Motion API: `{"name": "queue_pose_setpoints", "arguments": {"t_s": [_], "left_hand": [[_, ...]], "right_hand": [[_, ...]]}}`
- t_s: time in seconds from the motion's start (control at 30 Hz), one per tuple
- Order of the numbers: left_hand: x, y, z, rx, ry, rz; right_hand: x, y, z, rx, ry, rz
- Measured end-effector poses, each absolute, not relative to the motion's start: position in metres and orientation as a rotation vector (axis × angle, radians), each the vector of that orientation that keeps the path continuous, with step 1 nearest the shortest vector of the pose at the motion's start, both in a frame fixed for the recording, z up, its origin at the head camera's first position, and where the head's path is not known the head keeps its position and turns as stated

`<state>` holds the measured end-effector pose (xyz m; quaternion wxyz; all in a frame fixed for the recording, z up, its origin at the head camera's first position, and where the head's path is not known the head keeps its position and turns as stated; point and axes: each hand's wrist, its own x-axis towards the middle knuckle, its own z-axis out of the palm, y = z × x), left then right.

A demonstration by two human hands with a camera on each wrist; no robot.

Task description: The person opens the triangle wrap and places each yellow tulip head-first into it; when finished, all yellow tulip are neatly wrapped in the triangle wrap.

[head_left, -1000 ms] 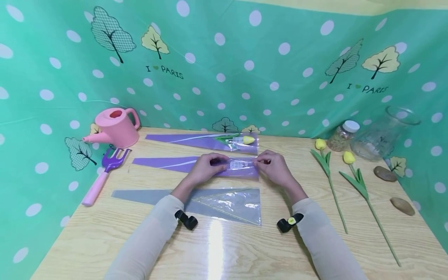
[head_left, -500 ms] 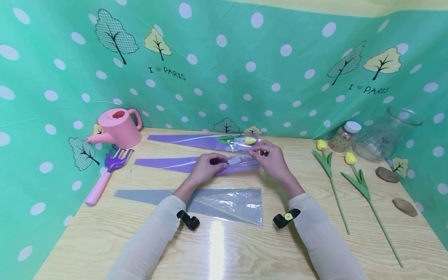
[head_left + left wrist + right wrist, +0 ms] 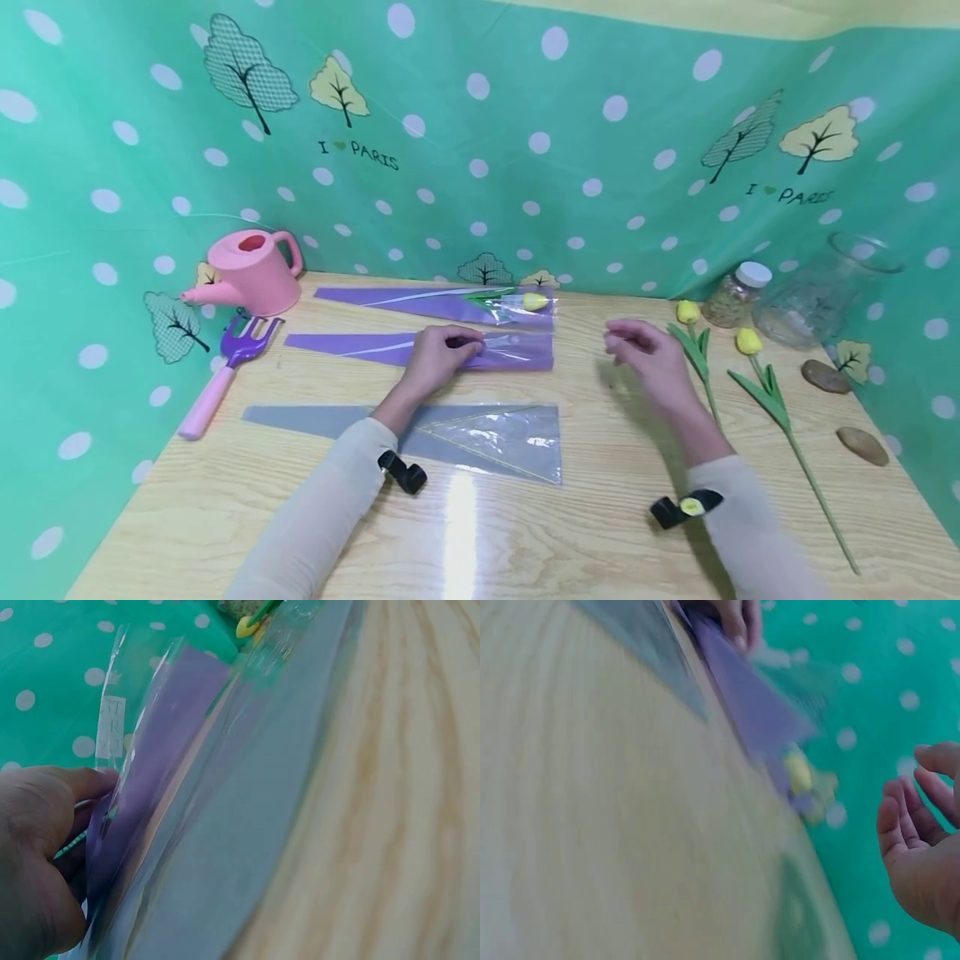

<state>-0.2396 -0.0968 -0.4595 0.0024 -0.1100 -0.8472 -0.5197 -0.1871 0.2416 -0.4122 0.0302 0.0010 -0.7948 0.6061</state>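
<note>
My left hand (image 3: pixel 437 362) pinches the clear film of the middle purple flower sleeve (image 3: pixel 352 347), a long tapered wrapper lying across the table. In the left wrist view, the thumb presses on the clear film (image 3: pixel 112 754) of that sleeve. To its right, my right hand (image 3: pixel 654 367) is over the table with relaxed, bent fingers and nothing in them. Two yellow tulips lie just beyond it, a nearer tulip (image 3: pixel 701 354) and an outer tulip (image 3: pixel 780 404). Behind the middle sleeve, another purple sleeve (image 3: pixel 375 297) contains a yellow tulip (image 3: pixel 533 302).
A grey sleeve (image 3: pixel 322 419) lies in front. On the left are a pink watering can (image 3: pixel 258 275) and a purple-and-pink hand fork (image 3: pixel 225 375). A lidded jar (image 3: pixel 735 296), a glass vase (image 3: pixel 802 308) and two stones, one brown (image 3: pixel 826 376), one tan (image 3: pixel 862 445), occupy the right.
My right hand has let go of the middle sleeve's wide end and moved right, toward the loose tulips. The sleeve's lifted film has settled flatter. My left hand keeps its place.
</note>
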Motion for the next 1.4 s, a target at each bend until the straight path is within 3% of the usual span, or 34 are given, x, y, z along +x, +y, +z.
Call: {"name": "queue_pose_setpoints", "arguments": {"t_s": [0.33,0.63,1.17,1.4], "left_hand": [[-0.24,-0.104,-0.464,-0.332,-2.624,-1.676],[-0.242,-0.102,-0.47,-0.343,-2.616,-1.686],[-0.244,-0.1,-0.466,-0.349,-2.632,-1.684],[-0.244,-0.099,-0.467,-0.353,-2.634,-1.684]], "right_hand": [[-0.136,0.335,-0.43,-0.188,-2.007,2.423],[-0.102,0.385,-0.443,-0.305,-2.179,2.283],[-0.116,0.368,-0.437,-0.448,-2.955,1.104],[-0.116,0.362,-0.436,-0.566,-2.916,1.144]]}}
